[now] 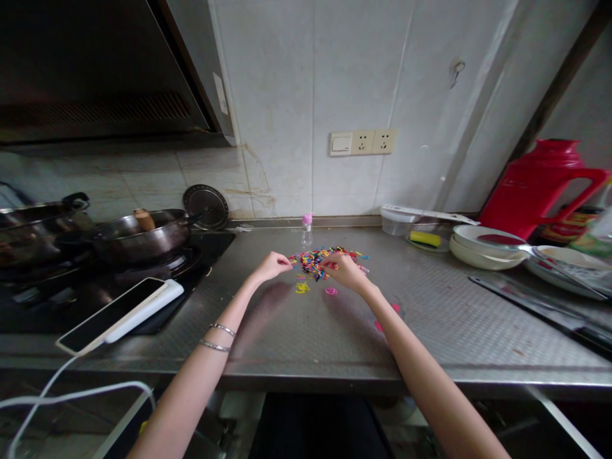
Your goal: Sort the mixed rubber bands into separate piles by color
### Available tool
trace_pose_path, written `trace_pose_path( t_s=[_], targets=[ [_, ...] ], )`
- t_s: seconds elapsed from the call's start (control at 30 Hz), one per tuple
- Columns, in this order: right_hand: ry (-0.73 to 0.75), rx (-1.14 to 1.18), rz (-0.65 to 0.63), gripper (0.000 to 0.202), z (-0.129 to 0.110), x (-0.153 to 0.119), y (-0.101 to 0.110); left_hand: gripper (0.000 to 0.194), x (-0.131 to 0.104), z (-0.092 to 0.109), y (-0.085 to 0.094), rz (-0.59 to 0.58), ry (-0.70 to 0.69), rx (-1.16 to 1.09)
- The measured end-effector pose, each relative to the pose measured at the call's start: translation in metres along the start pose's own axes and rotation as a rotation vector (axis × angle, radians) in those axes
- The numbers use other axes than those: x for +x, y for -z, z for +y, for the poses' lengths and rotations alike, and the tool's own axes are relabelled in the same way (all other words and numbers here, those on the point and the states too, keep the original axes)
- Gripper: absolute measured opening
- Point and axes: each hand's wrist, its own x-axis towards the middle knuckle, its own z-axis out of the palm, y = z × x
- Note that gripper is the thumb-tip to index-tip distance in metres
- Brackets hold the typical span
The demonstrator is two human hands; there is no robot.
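The bands (312,262) looked light, stretchy, best edge-pinched, left hand (272,266) at their nine o'clock, right hand (348,272) at four, fingertips seemingly bunched, grip unclear

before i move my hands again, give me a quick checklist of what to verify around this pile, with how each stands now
1. Left hand at the left edge of the multicoloured pile: ok.
2. Right hand at the pile, apart from the left: ok.
3. A piece held in either hand's fingertips: cannot tell, too small to see.
4. Yellow pieces apart from the pink pieces: ok.
5. Pink-topped bottle upright behind the pile: ok.
6. Phone off the cooktop: not ok, it lies partly over it.
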Motion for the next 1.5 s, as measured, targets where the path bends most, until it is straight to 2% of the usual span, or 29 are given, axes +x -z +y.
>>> trace_pose_path(
  t_s=[0.13, 0.3, 0.47, 0.67, 0.8, 0.97, 1.2, 1.5],
  targets=[
    [-0.036, -0.016, 0.02, 0.02, 0.007, -0.002, 0.015, 0.021, -0.004, 0.004, 0.009, -0.06, 0.002, 0.003],
    [-0.109, -0.12, -0.116, 0.018, 0.02, -0.022, 0.038, 0.02, -0.017, 0.006, 0.022, -0.112, -0.015, 0.033],
    [-0.221, -0.233, -0.174, 0.023, 0.044, -0.048, 0.054, 0.019, -0.035, 0.003, 0.03, -0.188, 0.025, 0.1],
    [-0.293, -0.282, -0.202, 0.03, 0.064, -0.061, 0.057, 0.02, -0.046, -0.001, 0.032, -0.247, 0.021, 0.151],
    [-0.236, -0.292, -0.247, 0.027, 0.066, -0.059, 0.054, 0.02, -0.047, -0.003, 0.032, -0.283, 0.012, 0.188],
    [-0.207, -0.308, -0.217, 0.024, 0.064, -0.053, 0.049, 0.019, -0.048, -0.003, 0.034, -0.315, 0.032, 0.198],
    [-0.213, -0.311, -0.198, 0.019, 0.07, -0.047, 0.045, 0.022, -0.042, -0.003, 0.042, -0.198, 0.012, 0.132],
    [-0.147, -0.278, -0.205, 0.017, 0.077, -0.043, 0.041, 0.024, -0.013, -0.009, 0.039, -0.025, -0.023, 0.103]
  ],
)
